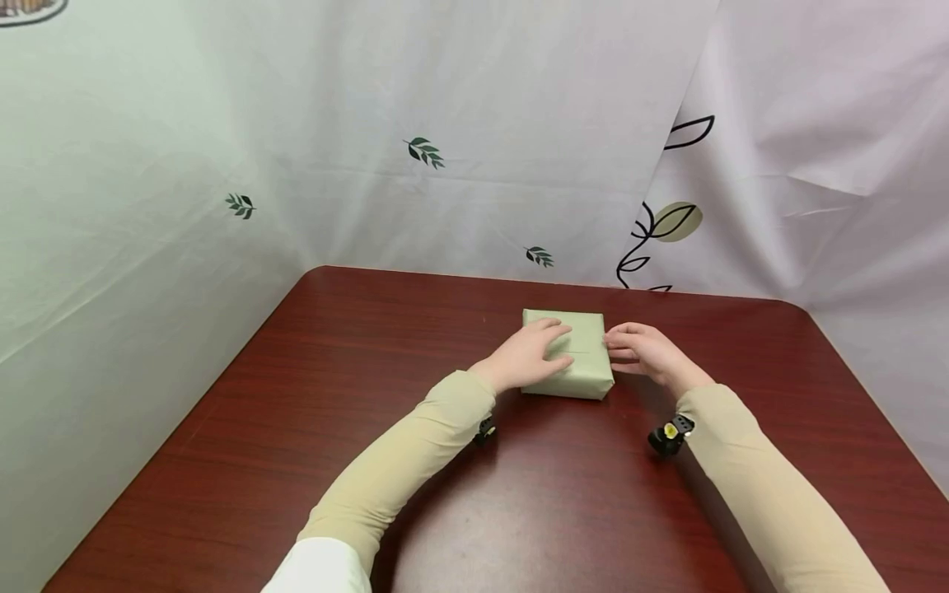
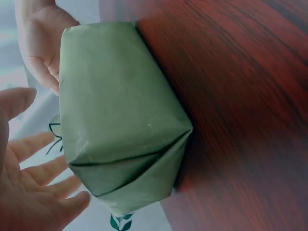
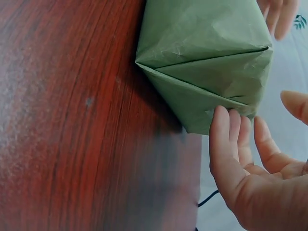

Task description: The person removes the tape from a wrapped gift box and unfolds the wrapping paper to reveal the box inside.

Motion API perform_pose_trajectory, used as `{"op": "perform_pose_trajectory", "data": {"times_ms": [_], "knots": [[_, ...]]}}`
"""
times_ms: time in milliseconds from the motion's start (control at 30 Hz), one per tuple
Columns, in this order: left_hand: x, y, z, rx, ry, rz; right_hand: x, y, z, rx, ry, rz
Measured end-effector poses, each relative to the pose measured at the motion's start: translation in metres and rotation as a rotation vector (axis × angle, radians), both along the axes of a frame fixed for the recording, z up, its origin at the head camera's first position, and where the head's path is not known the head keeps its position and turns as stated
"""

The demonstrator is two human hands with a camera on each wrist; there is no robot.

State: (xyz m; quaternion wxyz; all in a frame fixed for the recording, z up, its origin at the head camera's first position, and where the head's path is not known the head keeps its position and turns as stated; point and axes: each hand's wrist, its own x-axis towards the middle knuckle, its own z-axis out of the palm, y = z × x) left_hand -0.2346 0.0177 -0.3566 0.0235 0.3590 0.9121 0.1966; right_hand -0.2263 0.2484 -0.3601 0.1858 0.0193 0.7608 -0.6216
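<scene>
A box wrapped in plain green paper (image 1: 589,362) lies on the dark red table, toward its far side. My left hand (image 1: 525,356) is over the left part of its top, fingers and thumb spread. At the box's right end is my right hand (image 1: 648,354), with fingertips right at the folded paper. The right wrist view shows those fingers (image 3: 220,127) loosely bent against the end flap (image 3: 211,79), which is folded into triangles. A similar folded end (image 2: 130,178) faces the left wrist camera, with the left hand's spread fingers beside it.
The wood-grain table (image 1: 296,428) has rounded far corners. White cloth (image 1: 474,99) with leaf prints hangs behind it and along both sides. Small black cameras (image 1: 670,434) are worn on both wrists, under the beige sleeves (image 1: 408,445).
</scene>
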Motion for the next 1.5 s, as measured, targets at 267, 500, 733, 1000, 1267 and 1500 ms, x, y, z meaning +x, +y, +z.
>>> {"op": "perform_pose_trajectory", "data": {"times_ms": [267,500,733,1000,1267,1500], "knots": [[0.009,0.007,-0.001,-0.206,0.089,-0.034,0.003,-0.003,-0.004,0.126,0.089,0.04],[0.011,0.009,-0.003,-0.253,0.096,-0.029,0.003,-0.006,-0.007,0.237,0.18,0.02],[0.01,0.01,-0.006,-0.256,0.133,-0.034,0.007,-0.01,-0.005,0.355,0.294,-0.009],[0.01,0.011,-0.008,-0.274,0.147,-0.025,0.007,-0.01,-0.006,0.508,0.4,-0.03],[0.011,0.012,-0.009,-0.27,0.178,-0.026,0.006,-0.009,-0.006,0.591,0.429,-0.032],[0.011,0.012,-0.011,-0.277,0.204,-0.027,0.008,-0.011,-0.003,0.605,0.457,-0.01]]}}
